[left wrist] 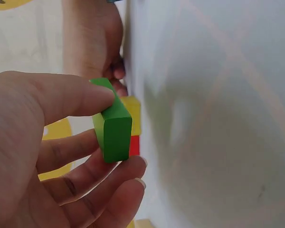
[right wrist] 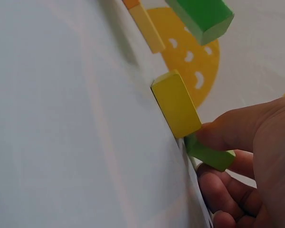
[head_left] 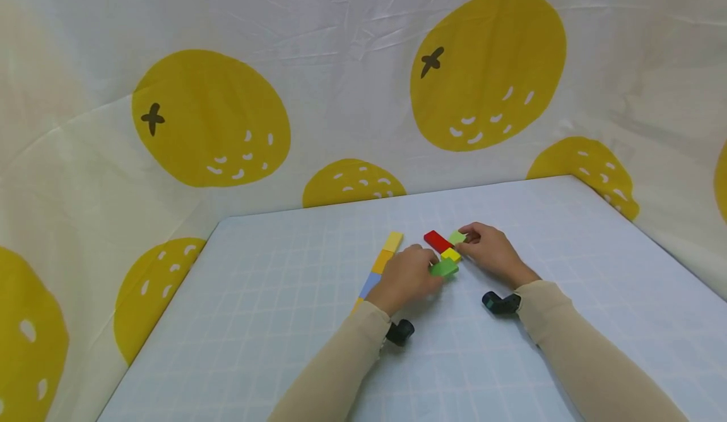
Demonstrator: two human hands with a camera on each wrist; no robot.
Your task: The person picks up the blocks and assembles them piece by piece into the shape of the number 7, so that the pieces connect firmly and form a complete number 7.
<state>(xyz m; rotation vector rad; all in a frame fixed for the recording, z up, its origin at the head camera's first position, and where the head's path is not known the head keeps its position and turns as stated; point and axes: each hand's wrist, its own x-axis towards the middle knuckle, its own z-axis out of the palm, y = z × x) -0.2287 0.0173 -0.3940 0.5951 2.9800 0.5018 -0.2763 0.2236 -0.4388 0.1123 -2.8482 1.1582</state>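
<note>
My left hand (head_left: 404, 278) pinches a green block (left wrist: 116, 135) between thumb and fingers, raised off the table in the left wrist view. With its thumb and fingers my right hand (head_left: 495, 253) holds a light green block (right wrist: 211, 156) low at the tabletop. That block is beside a red block (head_left: 437, 241) and a yellow block (right wrist: 176, 104), which lie close together on the table. The held green block (head_left: 445, 268) is just on the near side of the yellow one. My left hand partly covers a line of blocks to its left.
The line has a pale yellow block (head_left: 393, 241) at its far end, then an orange block (head_left: 382, 260) and a blue block (head_left: 370, 284). Another orange piece (head_left: 356, 304) shows beside my left wrist. A fruit-printed curtain (head_left: 352, 94) stands behind the pale checked table (head_left: 272, 321).
</note>
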